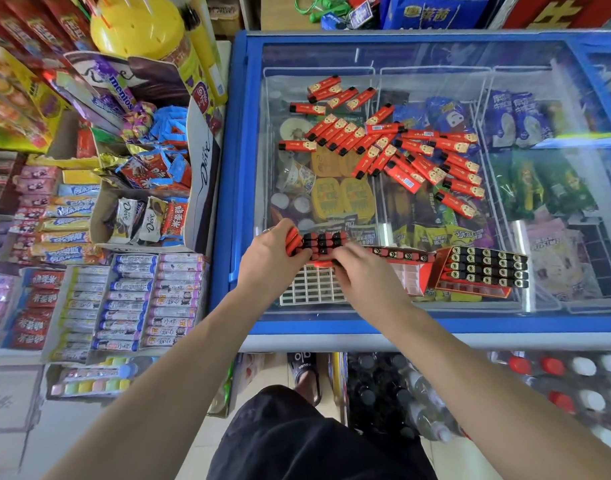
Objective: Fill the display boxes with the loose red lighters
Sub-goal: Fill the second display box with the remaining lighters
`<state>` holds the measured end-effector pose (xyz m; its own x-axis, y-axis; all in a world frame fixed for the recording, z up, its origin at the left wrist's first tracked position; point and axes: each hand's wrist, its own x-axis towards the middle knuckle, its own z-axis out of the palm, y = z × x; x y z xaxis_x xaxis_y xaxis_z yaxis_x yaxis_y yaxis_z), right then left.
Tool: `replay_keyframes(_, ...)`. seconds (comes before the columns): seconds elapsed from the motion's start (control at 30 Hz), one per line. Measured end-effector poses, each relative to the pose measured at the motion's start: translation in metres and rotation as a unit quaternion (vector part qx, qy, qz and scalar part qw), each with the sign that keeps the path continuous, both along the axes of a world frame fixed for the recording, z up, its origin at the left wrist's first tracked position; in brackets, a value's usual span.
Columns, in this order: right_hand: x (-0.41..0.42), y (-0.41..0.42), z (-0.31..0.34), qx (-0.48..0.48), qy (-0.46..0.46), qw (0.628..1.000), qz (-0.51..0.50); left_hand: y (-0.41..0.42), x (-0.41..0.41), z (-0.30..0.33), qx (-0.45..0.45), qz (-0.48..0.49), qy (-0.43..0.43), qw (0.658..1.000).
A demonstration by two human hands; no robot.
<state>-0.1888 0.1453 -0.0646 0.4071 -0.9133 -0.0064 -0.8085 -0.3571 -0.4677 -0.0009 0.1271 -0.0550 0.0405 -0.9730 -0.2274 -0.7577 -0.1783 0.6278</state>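
Several loose red lighters [397,147] lie scattered on the glass lid of a blue chest freezer [240,168]. At the near edge stand three red display boxes with white grid inserts. The left box [314,289] holds a few upright lighters along its far rows. The middle box [411,271] has one row filled. The right box [481,271] is nearly full of black lighter tops. My left hand [273,258] grips a few red lighters at the left box's far corner. My right hand [363,275] rests over the left box, fingers curled on the lighters there.
Shelves of sweets, chocolate and gum packs [124,299] crowd the left side. A yellow tub [137,26] stands at the back left. Bottles with red and white caps [557,379] sit on the floor to the right. Ice cream packs show under the freezer glass.
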Motion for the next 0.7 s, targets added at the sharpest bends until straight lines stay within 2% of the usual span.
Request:
replay_keyframes(0.17,0.007,0.004,-0.015,-0.064,0.034,0.997,-0.011,0.000,0.000,0.000,-0.004,0.002,0.001,1.000)
replay_keyframes(0.5,0.009,0.016,-0.035,-0.053,0.036,0.998,-0.012,0.001,0.000,0.001,0.001,0.001,0.013,1.000)
replay_keyframes(0.7,0.016,0.008,-0.027,-0.140,0.037,0.989,-0.028,0.003,0.000,0.002,0.001,0.000,0.013,1.000)
